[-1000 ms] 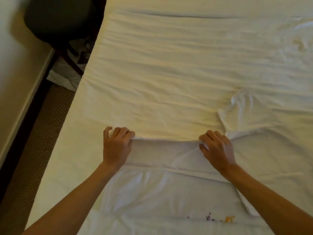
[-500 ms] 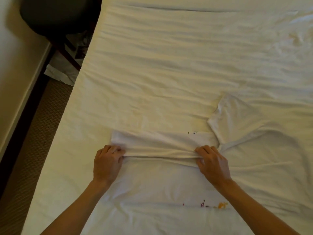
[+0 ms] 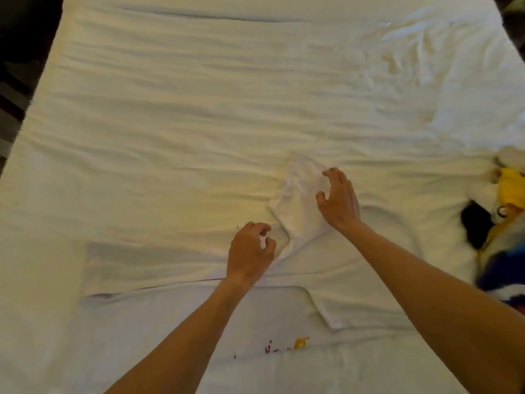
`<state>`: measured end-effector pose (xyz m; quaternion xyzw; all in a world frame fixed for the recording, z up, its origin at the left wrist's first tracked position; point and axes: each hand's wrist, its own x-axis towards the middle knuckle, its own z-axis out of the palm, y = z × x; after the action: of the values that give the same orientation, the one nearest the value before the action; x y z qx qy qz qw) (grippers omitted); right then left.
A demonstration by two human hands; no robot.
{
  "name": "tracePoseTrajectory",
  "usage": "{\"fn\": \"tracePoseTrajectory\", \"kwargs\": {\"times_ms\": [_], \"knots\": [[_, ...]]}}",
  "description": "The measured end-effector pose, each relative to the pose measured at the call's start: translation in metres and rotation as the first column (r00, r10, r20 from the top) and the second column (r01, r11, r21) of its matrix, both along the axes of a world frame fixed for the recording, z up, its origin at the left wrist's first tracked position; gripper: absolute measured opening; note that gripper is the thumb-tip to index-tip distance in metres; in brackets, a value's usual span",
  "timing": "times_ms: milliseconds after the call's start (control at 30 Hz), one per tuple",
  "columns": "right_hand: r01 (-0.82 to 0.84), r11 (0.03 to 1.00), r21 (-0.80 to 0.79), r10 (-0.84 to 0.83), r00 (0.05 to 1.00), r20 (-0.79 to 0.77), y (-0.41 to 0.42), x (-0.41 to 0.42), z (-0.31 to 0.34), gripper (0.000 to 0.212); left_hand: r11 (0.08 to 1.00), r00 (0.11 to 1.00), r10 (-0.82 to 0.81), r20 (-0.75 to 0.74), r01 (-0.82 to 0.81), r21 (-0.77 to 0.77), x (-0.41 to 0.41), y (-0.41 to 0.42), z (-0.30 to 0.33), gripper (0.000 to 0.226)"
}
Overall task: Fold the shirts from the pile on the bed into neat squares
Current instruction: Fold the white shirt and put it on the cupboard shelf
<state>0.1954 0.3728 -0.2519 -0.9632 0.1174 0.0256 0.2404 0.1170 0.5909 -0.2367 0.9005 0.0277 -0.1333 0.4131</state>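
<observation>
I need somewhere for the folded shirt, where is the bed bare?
The sheet is bare beyond the left hand and the white shirt, towards the far edge. It is crowded at the right edge, by the colourful pile.

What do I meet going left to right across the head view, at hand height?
Bare bed sheet → left hand → shirt sleeve → right hand → pile of colourful clothes.

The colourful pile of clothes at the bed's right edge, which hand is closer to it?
Right. The right hand lies left of the pile, over the sleeve; the left hand is farther left.
</observation>
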Motion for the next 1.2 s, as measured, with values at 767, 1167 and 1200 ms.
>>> {"fn": "tracePoseTrajectory", "kwargs": {"times_ms": [767, 1167, 1200], "knots": [[0.318, 0.635, 0.704, -0.406, 0.913, -0.046, -0.112, -0.089, 0.029, 0.026, 0.945, 0.941, -0.069, 0.331, 0.168, -0.281, -0.013, -0.092, 0.034, 0.018], [0.148, 0.909, 0.389, -0.095, 0.984, -0.152, -0.134, -0.204, -0.002, 0.051, 0.781, 0.776, -0.62, 0.115, 0.596, 0.189, -0.094, -0.107, -0.026, 0.047], [0.151, 0.916, 0.373, -0.107, 0.985, -0.137, -0.134, -0.202, -0.003, 0.045, 0.793, 0.788, -0.604, 0.119, 0.581, 0.182, -0.091, -0.111, -0.026, 0.047]]}}
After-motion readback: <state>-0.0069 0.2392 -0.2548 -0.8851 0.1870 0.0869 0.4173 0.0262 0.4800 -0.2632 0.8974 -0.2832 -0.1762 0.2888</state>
